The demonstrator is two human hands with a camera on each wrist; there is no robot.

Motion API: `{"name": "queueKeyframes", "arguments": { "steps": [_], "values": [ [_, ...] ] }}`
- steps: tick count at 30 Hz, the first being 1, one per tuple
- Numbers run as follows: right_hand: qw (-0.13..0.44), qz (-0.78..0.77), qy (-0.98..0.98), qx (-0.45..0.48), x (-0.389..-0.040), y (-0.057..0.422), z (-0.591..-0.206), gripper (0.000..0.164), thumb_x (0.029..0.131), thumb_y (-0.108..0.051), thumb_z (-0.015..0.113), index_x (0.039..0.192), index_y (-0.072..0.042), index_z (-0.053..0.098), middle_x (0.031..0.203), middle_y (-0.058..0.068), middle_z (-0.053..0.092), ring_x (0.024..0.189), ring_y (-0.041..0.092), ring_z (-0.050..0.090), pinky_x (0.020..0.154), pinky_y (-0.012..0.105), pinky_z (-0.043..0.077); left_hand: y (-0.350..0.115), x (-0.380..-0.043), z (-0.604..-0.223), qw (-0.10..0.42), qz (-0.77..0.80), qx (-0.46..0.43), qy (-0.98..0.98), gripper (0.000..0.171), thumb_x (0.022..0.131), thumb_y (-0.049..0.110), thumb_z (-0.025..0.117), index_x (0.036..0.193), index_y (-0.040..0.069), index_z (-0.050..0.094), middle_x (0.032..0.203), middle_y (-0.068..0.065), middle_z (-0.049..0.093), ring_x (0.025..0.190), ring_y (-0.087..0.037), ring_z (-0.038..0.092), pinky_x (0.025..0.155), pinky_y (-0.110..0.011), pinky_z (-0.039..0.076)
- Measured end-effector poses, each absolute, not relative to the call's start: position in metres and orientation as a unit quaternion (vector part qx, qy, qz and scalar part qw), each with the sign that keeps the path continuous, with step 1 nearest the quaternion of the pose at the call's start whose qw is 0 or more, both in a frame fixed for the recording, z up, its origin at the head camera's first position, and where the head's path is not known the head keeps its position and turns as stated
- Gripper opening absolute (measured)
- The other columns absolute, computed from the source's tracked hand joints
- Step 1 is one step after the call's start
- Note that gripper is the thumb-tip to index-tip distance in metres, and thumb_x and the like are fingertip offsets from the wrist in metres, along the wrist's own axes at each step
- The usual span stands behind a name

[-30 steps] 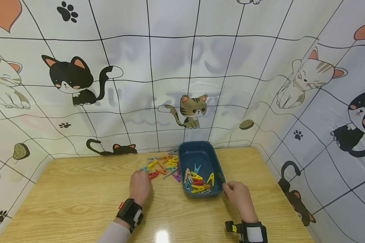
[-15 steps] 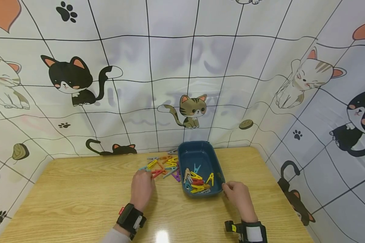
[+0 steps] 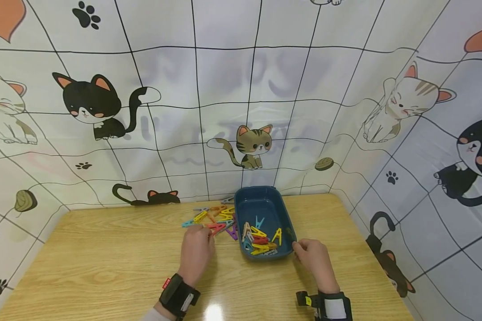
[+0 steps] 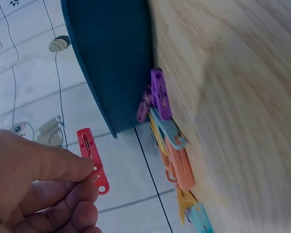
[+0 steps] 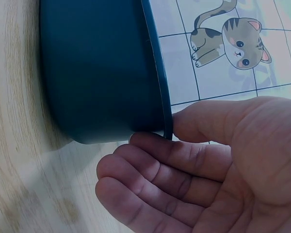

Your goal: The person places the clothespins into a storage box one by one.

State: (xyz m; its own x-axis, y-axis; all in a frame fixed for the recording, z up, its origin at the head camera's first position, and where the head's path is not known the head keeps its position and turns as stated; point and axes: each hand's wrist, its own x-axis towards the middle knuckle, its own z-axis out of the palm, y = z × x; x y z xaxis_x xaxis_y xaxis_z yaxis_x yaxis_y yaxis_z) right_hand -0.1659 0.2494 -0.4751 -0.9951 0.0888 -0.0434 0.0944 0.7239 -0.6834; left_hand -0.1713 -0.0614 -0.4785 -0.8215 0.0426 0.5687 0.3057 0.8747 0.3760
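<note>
My left hand [image 3: 197,252] pinches a red clothespin [image 4: 93,162] between thumb and fingers, held above the table just left of the tray. At the front right corner of the dark blue plastic tray [image 3: 286,209], my right hand [image 3: 314,261] pinches the rim between thumb and forefinger; the right wrist view shows the other fingers curved below the rim. Several clothespins in yellow, red, teal and grey lie in the front half of the tray, among them a yellow clothespin [image 3: 279,236]. Beside its left wall sits a loose pile of mixed clothespins [image 3: 226,214], partly behind my left hand.
The light wooden table [image 3: 116,249] ends at the back against a white cat-print curtain [image 3: 176,125], which also hangs along both sides. A purple clothespin [image 4: 160,94] lies close against the tray's wall. Each wrist wears a black strap.
My left hand has lifted the red clothespin from the pile's front edge and moved a little right, toward the tray. A teal clothespin behind it shows more fully. The right hand stays on the rim.
</note>
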Motion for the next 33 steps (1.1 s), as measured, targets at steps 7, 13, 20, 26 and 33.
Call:
{"name": "queueKeyframes", "arguments": {
  "steps": [7, 13, 20, 26, 33],
  "values": [
    [0.003, -0.369, 0.928, 0.051, -0.166, 0.25, -0.475, 0.027, 0.099, -0.013, 0.062, 0.076, -0.002, 0.071, 0.062, -0.001, 0.057, 0.059, 0.016, 0.048, 0.057, 0.031, 0.037, -0.041, -0.17, -0.472, 0.284, -0.239, -0.103, -0.923, 0.016, 0.081, -0.004, 0.079, 0.068, 0.001, 0.071, 0.066, -0.004, 0.053, 0.064, -0.022, 0.054, 0.063, -0.035, 0.046],
    [-0.002, -0.367, 0.929, 0.048, -0.166, 0.25, -0.476, 0.027, 0.099, -0.014, 0.062, 0.076, -0.002, 0.071, 0.061, -0.002, 0.057, 0.058, 0.015, 0.048, 0.056, 0.031, 0.036, -0.024, -0.172, -0.469, 0.252, -0.256, -0.099, -0.928, 0.01, 0.084, -0.001, 0.079, 0.075, 0.001, 0.076, 0.073, -0.006, 0.065, 0.072, -0.023, 0.059, 0.07, -0.038, 0.05],
    [-0.003, -0.37, 0.928, 0.049, -0.166, 0.25, -0.477, 0.027, 0.099, -0.014, 0.062, 0.076, -0.002, 0.071, 0.061, -0.002, 0.058, 0.058, 0.015, 0.048, 0.055, 0.03, 0.036, -0.01, -0.177, -0.471, 0.229, -0.265, -0.097, -0.932, 0.02, 0.086, 0.001, 0.077, 0.068, 0.004, 0.072, 0.067, 0.0, 0.056, 0.069, -0.017, 0.054, 0.072, -0.035, 0.047],
    [-0.003, -0.37, 0.928, 0.048, -0.166, 0.25, -0.477, 0.027, 0.098, -0.014, 0.062, 0.075, -0.003, 0.071, 0.061, -0.002, 0.057, 0.058, 0.015, 0.048, 0.055, 0.03, 0.036, -0.001, -0.181, -0.473, 0.233, -0.257, -0.114, -0.931, 0.024, 0.085, 0.002, 0.078, 0.063, 0.007, 0.068, 0.062, 0.003, 0.05, 0.063, -0.015, 0.052, 0.069, -0.033, 0.046],
    [-0.005, -0.371, 0.927, 0.047, -0.165, 0.25, -0.476, 0.027, 0.098, -0.013, 0.062, 0.075, -0.002, 0.07, 0.06, -0.002, 0.056, 0.058, 0.015, 0.047, 0.055, 0.03, 0.036, 0.01, -0.184, -0.477, 0.23, -0.252, -0.117, -0.933, 0.02, 0.085, 0.004, 0.08, 0.067, 0.005, 0.072, 0.064, 0.0, 0.056, 0.065, -0.018, 0.055, 0.07, -0.035, 0.048]
  ]
}}
